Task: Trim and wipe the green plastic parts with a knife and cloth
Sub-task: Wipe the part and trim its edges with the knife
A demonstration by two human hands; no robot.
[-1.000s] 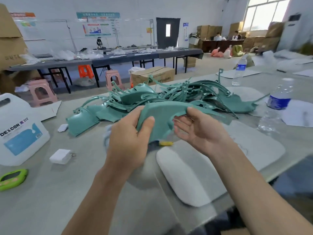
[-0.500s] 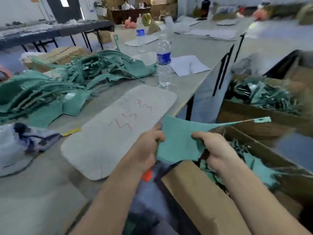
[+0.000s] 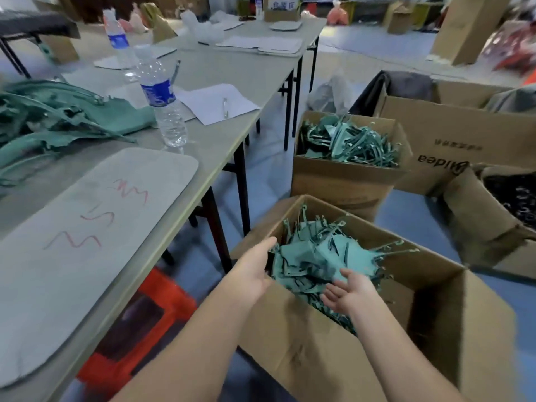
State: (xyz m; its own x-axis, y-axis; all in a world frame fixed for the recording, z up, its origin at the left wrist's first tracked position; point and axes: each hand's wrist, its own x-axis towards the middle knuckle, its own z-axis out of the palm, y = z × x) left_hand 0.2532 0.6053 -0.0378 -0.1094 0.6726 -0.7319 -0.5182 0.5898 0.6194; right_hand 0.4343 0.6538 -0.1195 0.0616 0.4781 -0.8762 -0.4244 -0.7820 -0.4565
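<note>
The green part that was gripped between both hands half a second ago is no longer held; both hands are now empty. The left hand (image 3: 252,271) is stretched out with straight fingers over the near-left rim of the nearest cardboard box (image 3: 290,338). The right hand (image 3: 351,291) is turned palm up, fingers relaxed and spread, just above the contents. The view has also been swung further right and down, so the box is now seen almost whole.

It is filled with a heap of green plastic parts (image 3: 313,256) — flat sheets and thin stems tangled together. Behind it a second box (image 3: 342,181) is packed with thinner green strips (image 3: 348,143). At the far right a further box (image 3: 470,216) holds something dark, too blurred to name. On the table (image 3: 226,74) a pile of green parts (image 3: 58,117) is left beside a water bottle (image 3: 165,103) and a grey mat (image 3: 87,227).
</note>
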